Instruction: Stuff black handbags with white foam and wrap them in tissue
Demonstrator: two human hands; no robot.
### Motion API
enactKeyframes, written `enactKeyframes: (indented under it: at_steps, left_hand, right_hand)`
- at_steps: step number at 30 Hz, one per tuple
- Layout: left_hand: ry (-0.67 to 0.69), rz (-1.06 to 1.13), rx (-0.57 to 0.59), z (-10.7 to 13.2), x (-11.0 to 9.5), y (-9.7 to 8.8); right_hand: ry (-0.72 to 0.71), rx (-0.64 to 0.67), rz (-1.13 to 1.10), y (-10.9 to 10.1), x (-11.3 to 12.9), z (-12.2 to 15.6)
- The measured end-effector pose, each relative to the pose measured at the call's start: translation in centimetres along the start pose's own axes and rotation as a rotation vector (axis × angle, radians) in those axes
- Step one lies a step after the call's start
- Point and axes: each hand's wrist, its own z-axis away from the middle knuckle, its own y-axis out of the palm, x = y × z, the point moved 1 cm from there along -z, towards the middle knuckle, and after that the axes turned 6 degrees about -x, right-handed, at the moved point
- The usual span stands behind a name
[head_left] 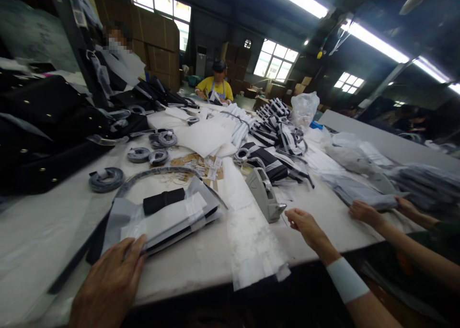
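Note:
My left hand (109, 280) lies with fingers stretched out, the fingertips on the near edge of a folded black bag wrapped in white sheet (168, 218). A black strap (77, 256) runs out from the bundle's left side, and a dark wrapped loop (143, 174) curves behind it. My right hand (305, 227), with a pale band at the wrist, is pinched just off the cutting end of a grey tape dispenser (265, 194). A thin strip of tape (286, 219), seen nearly edge-on, shows at its fingertips. White sheeting (251, 242) hangs over the table's front edge between my hands.
Coiled straps (107, 179) and paper tags (203, 169) lie beyond the bundle. Black bags (46, 131) pile at left; strapped bundles (276, 127) at back. At right, a co-worker's hands (367, 214) hold a grey packet (362, 192). A person in yellow (204, 84) sits opposite.

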Motion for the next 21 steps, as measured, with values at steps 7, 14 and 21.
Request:
enactKeyframes:
  at_steps: [7, 14, 21]
  left_hand:
    - [0.029, -0.211, -0.010, -0.5, -1.8, -1.1]
    - [-0.136, -0.155, 0.031, -0.2, -2.8, -1.3]
    - [-0.210, -0.058, 0.003, 0.4, -2.8, -0.9]
  right_hand:
    - [-0.077, 0.259, 0.158, 0.4, -2.0, 0.6]
    - [-0.387, 1.077, 0.216, 12.0, 13.9, 7.6]
    - [-0.702, 1.622, 0.400, 24.3, 24.5, 13.9]
